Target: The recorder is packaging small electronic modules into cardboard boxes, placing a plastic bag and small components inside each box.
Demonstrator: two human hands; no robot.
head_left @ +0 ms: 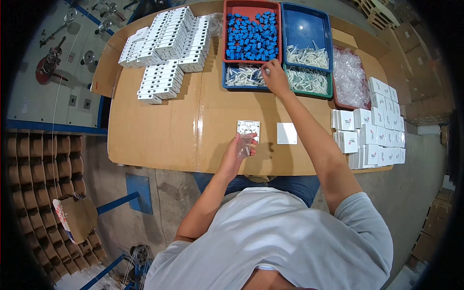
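From the head view, my left hand (233, 153) holds a clear bag (244, 145); a white fitting (248, 125) lies just beyond it, a white plate (287, 133) rightward, both unbagged. My right hand (276, 79) is at a blue tray (245, 89), grip unclear to me.

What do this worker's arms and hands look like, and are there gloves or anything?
The left hand and right hand are ordinary human hands without gloves. Both forearms are bare, with no watch visible. The T-shirt is pale grey, and its right sleeve is short and plain.
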